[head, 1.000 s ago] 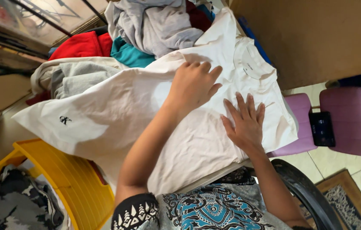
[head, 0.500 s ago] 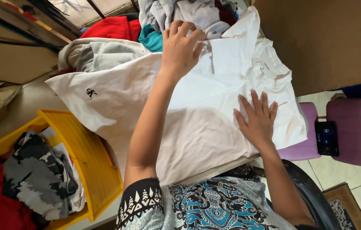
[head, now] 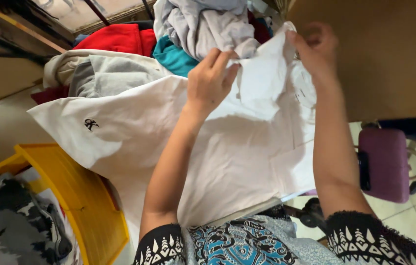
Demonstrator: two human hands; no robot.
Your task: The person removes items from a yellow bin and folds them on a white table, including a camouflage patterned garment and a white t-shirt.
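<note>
Across the middle of the table (head: 1, 132) we record 1 white shirt (head: 247, 162), spread flat, with a small dark emblem on the sleeve that points toward the table's left edge. Its lower hem hangs over the near edge, just above our patterned top.

Item 2: our left hand (head: 210, 81), fingers curled and closed on a fold of the white shirt near its collar end, lifting that fold off the surface.

Item 3: our right hand (head: 316, 46), slightly blurred, fingertips pinched on the shirt's far upper edge, holding it raised against a brown cardboard panel (head: 389, 59).

Item 4: a heap of clothes at the far edge, touching the shirt: 1 grey garment (head: 208, 24) on top, 1 teal piece (head: 178, 56) below it, 1 red piece (head: 114, 39) to the left, and 1 cream and grey garment (head: 100, 73) lying just beside the shirt's sleeve.

Item 5: 1 yellow plastic basket (head: 80, 191) at the near left corner, partly under the shirt's sleeve, holding a camouflage-patterned garment (head: 11, 230).

Item 6: 1 purple stool (head: 387, 164) off the table's right side, on a tiled floor, with a dark flat object at its left rim that we cannot identify.
</note>
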